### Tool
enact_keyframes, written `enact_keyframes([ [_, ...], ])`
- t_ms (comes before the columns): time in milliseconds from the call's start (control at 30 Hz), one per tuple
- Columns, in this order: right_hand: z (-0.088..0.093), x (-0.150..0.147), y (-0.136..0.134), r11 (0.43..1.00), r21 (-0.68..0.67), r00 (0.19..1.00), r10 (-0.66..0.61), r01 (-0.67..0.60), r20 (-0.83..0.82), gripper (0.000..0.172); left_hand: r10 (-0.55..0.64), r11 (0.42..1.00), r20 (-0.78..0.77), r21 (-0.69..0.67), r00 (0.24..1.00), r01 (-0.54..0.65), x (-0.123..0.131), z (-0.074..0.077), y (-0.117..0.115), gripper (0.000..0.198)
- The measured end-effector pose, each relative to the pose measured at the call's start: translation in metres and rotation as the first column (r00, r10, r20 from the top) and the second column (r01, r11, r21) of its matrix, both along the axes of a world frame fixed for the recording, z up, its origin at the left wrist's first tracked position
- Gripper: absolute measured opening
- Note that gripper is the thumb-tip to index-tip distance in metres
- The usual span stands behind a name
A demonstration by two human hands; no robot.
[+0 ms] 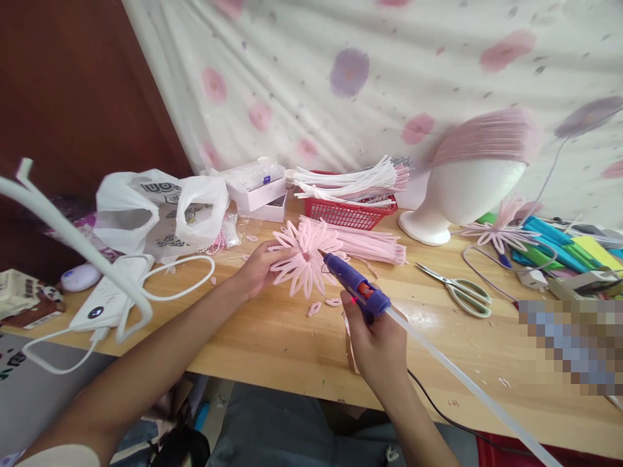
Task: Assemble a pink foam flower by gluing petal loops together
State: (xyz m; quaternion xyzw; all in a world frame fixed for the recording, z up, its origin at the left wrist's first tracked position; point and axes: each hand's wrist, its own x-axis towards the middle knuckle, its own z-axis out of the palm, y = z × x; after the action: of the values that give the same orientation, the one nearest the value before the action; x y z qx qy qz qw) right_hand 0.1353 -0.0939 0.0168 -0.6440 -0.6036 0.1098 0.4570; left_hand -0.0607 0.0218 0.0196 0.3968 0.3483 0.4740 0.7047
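Observation:
My left hand point(257, 267) is closed on a pink looped flower piece point(305, 256) and holds it just above the wooden table point(272, 337). My right hand point(374, 340) grips a blue glue gun point(357, 287). The gun's nozzle touches the middle of the flower. A long clear glue stick point(467, 383) runs out of the gun's back toward the lower right. A few small pink petal loops point(315, 307) lie on the table below the flower.
A bundle of pink strips point(367, 243) lies behind the flower, in front of a red basket point(357, 213) of white strips. Scissors point(462, 290) lie to the right. A white foam head point(462, 194), a plastic bag point(156, 214), small white boxes point(257, 188) and a power bank point(109, 299) stand around.

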Motion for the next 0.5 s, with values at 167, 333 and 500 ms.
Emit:
enact_keyframes([
  [167, 0.002, 0.016, -0.006, 0.994, -0.088, 0.940, 0.031, -0.065, -0.339, 0.044, 0.019, 1.000, 0.022, -0.022, 1.000, -0.018, 0.000, 0.000, 0.000, 0.033],
  [333, -0.006, 0.058, -0.018, 0.987, -0.152, 0.870, -0.118, 0.051, -0.478, 0.051, 0.025, 0.999, 0.034, -0.041, 0.999, -0.024, 0.001, 0.001, 0.000, 0.036],
  [500, -0.015, 0.114, -0.028, 0.906, -0.278, 0.821, -0.410, 0.318, -0.396, 0.053, 0.046, 0.998, 0.034, -0.045, 0.998, -0.044, 0.002, 0.002, -0.001, 0.035],
])
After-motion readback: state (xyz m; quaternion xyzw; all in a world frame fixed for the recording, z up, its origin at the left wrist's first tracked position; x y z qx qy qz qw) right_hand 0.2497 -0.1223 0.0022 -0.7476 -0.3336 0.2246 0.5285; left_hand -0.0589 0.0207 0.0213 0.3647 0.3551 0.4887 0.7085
